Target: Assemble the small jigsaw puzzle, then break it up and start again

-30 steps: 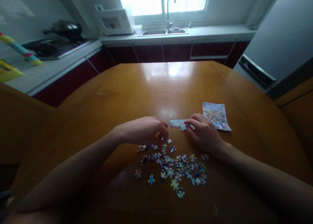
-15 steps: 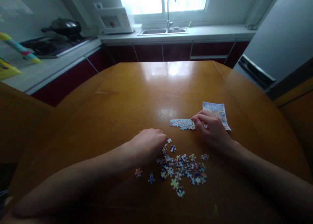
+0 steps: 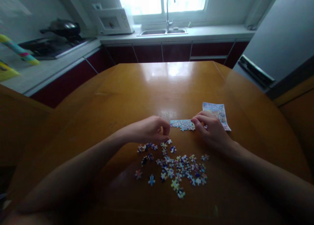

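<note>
My left hand [image 3: 153,128] hovers just left of a joined strip of jigsaw puzzle [image 3: 182,124], its fingers curled in and the thumb near the index finger. Whatever lies between those fingertips is too small to make out. My right hand [image 3: 212,128] has closed fingers on the strip's right end and covers part of it. Below both hands spreads a heap of loose jigsaw pieces [image 3: 180,167]. A small group of pieces [image 3: 147,147] lies under my left wrist. A blue piece [image 3: 151,179] and a reddish piece [image 3: 138,174] sit apart.
A printed picture sheet [image 3: 217,111] lies behind my right hand on the wooden table [image 3: 127,94]. Beyond the table are a sink [image 3: 153,32], a microwave [image 3: 114,21], a stove with a black pan [image 3: 65,28], and a grey fridge [image 3: 277,38] at right.
My left hand has lifted up and away from the loose pieces toward the strip's left end, uncovering several pieces below it. My right hand stays at the strip's right end.
</note>
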Tool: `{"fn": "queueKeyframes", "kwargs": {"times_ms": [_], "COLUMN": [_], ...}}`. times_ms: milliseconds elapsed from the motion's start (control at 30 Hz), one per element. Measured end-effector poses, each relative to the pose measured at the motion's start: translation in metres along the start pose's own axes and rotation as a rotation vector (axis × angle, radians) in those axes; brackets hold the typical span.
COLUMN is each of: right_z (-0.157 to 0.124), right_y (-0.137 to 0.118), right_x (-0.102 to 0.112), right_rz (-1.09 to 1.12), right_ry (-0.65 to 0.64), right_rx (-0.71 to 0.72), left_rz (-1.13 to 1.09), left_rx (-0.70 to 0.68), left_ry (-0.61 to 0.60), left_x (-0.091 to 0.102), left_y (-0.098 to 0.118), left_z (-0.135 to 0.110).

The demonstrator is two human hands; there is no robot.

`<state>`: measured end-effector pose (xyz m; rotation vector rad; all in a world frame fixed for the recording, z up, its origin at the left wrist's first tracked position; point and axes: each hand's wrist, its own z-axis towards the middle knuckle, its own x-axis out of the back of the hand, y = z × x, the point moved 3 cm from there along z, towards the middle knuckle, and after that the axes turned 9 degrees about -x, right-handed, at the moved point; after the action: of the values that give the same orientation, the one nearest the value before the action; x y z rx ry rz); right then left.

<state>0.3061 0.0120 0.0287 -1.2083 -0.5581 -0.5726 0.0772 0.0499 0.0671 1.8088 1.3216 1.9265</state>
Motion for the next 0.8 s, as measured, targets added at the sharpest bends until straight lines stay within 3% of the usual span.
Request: {"fn": "queueKeyframes", "kwargs": {"times_ms": [100,167,367,533,800], "right_z": [-0.001,-0.001,-0.006,-0.013,-0.016], "right_y": [0.0,-0.001,-0.005,-0.017,-0.021], "right_x": [-0.001,-0.002,-0.009,-0.016,-0.014], "right_rz": [0.001,0.001,0.042,0.085,0.063], "right_ry": [-0.011,-0.015,-0.021,-0.034,0.041], "right_rx": [-0.007,-0.009,0.026,0.113,0.195], "left_rz": [-0.383,-0.52,-0.548,-0.481,-0.21], "left_rx": [-0.056,-0.104,-0.094,-0.118,-0.266], "left_ry": [0.195,0.333,0.635,0.722,0.703], "left_x": [-0.002,-0.007,-0.023,-0.033,-0.033], "left_y": [-0.018,-0.026,-0.03,-0.024,-0.011], "left_z": [0.016,0.024,0.028,0.024,0.017]}}
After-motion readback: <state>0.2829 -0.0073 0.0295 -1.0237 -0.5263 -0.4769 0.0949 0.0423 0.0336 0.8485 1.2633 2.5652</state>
